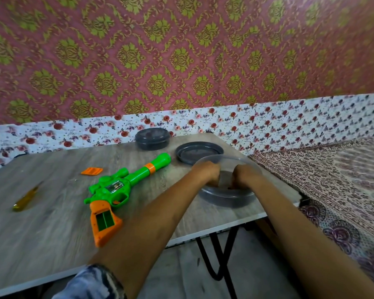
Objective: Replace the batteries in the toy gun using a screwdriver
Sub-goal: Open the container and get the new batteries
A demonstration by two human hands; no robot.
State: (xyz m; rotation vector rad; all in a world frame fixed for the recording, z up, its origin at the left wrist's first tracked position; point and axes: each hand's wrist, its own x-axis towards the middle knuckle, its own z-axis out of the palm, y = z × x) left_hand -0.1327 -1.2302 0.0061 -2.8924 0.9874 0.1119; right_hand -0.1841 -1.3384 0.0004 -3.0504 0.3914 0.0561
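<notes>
The toy gun (117,186) lies flat on the table (41,244), left of centre in the frame, its barrel pointing to the upper right. The battery compartment (105,221) in the orange grip is uncovered and shows green inside. A small orange cover (92,170) lies apart from it, toward the upper left. Further left the screwdriver (25,198) is badly blurred; only its yellow handle reads clearly.

Right of centre, the left hand (206,171) and right hand (245,175) reach down, close together, into a clear round container (227,197). The fingers are hidden behind the wrists and the hazy wall, so I cannot tell whether they grip anything. A grey lid (199,152) lies just behind it, and a closed container (152,139) stands further back. A patterned sleeve (91,283) is cut off at the bottom edge.
</notes>
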